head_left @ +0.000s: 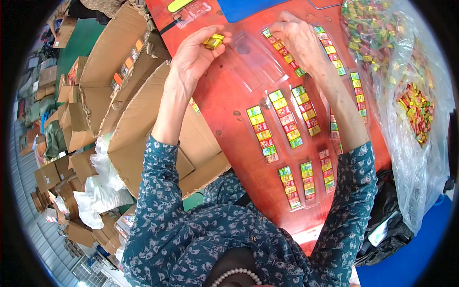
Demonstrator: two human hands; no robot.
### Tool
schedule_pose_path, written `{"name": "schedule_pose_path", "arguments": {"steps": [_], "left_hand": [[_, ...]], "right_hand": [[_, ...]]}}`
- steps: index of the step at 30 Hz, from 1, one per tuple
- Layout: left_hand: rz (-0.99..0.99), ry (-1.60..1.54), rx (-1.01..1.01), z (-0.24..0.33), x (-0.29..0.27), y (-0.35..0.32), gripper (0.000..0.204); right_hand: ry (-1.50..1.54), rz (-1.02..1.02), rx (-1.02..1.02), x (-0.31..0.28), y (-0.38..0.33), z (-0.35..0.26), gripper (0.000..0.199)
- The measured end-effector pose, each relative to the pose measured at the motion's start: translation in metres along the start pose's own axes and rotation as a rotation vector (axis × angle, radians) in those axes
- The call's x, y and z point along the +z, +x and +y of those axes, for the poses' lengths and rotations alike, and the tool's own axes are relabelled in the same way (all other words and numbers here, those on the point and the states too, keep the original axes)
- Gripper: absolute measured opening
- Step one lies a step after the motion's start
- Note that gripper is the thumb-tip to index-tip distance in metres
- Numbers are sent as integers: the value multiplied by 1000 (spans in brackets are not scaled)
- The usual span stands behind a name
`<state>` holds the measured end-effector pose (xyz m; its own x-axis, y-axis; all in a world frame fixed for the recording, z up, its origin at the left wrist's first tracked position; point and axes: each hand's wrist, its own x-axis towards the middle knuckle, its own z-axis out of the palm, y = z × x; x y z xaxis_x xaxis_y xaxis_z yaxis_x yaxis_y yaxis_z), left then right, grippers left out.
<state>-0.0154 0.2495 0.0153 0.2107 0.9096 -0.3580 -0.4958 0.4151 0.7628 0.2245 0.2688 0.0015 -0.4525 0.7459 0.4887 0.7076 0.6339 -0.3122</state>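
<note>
My left hand (193, 55) is raised over the red table (224, 91) and pinches a few small yellow and green wrapped candies (213, 41) between thumb and fingers. My right hand (299, 38) rests fingers-down on a row of coloured candies (283, 51) set in a clear plastic tray (256, 60). More filled rows of candies (282, 119) lie on the table below both hands, in green, yellow and red.
A large clear plastic bag (406, 95) of loose wrapped candies sits at the right. Open cardboard boxes (138, 110) stand left of the table, with more boxes and white bags (100, 191) on the floor. A blue sheet (248, 7) lies at the table's far end.
</note>
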Motion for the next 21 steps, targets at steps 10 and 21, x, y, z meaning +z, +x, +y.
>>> {"name": "schedule_pose_path", "arguments": {"steps": [10, 21], "left_hand": [[5, -40, -6, -2, -5, -7, 22], [-293, -240, -198, 7, -12, -40, 38]], "right_hand": [[115, 11, 167, 4, -3, -9, 8], [1174, -331, 920, -29, -7, -60, 27]]}}
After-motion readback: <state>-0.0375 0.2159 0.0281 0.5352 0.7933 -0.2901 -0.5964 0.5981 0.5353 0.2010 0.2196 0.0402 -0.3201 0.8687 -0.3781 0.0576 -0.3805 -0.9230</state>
